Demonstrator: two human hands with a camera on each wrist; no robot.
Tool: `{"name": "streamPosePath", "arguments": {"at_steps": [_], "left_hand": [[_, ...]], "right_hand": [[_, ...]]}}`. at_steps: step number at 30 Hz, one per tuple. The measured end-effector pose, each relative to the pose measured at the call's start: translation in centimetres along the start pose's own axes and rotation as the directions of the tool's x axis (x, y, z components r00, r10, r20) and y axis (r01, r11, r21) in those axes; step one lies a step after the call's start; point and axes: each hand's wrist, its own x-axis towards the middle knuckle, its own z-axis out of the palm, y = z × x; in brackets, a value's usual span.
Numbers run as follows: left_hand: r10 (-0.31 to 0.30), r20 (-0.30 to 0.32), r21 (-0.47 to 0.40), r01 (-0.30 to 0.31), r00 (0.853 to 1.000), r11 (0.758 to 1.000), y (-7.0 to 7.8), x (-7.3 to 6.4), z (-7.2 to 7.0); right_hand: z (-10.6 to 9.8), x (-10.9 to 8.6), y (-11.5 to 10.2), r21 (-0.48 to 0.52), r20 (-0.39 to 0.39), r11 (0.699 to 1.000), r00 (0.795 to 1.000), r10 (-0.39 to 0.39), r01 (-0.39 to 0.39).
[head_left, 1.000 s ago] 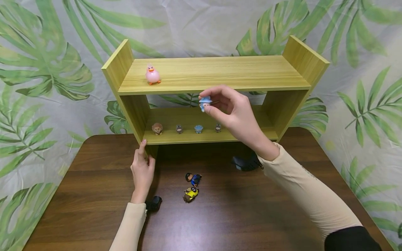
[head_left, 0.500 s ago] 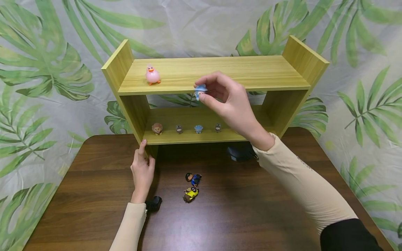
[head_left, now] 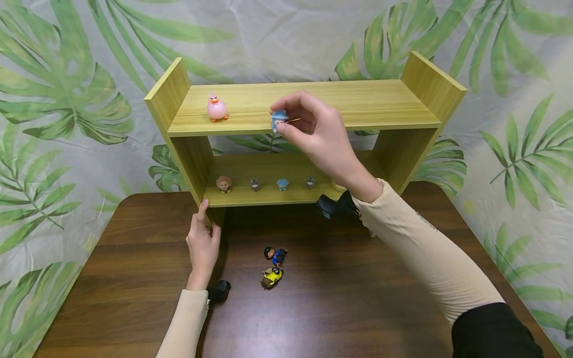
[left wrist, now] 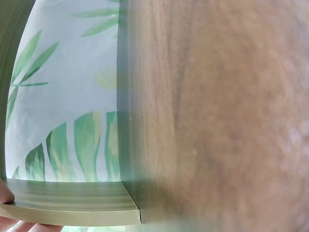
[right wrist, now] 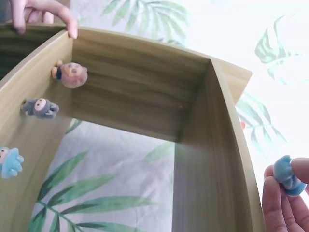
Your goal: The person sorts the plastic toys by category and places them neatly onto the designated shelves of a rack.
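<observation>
My right hand (head_left: 320, 132) pinches a small figurine in a light blue hat (head_left: 278, 118) between thumb and fingertips. It is held in front of the upper board's front edge; in the right wrist view the blue figurine (right wrist: 287, 176) appears beside that board. At the lower left corner of the wooden shelf (head_left: 358, 104), my left hand (head_left: 202, 246) grips the side panel, thumb on one face and fingers on the other. A pink duck figure (head_left: 217, 109) stands on the top board. Along the lower board are a lion figurine (head_left: 224, 184), two grey figurines (head_left: 254, 185) and a blue one (head_left: 282, 184).
Two toy figures, one in blue (head_left: 278, 256) and one in yellow (head_left: 272, 277), lie on the dark wooden table (head_left: 340, 298) before the shelf. A pale yellow round item (head_left: 338, 186) sits on the lower board, partly hidden by my right wrist. A leaf-patterned cloth (head_left: 286, 40) hangs behind.
My right hand has risen and moved left with the blue-hatted figurine, from below the top board to its front edge. The left hand has stayed in place.
</observation>
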Motion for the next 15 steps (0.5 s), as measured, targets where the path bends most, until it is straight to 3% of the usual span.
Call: {"name": "streamPosePath", "arguments": {"at_steps": [15], "left_hand": [[-0.003,0.0,0.001,0.003,1.0,1.0,0.1,0.0,0.0]], "right_hand": [[0.5,2.1,0.0,-0.089,0.039,0.996,0.999,0.028,-0.025]]}}
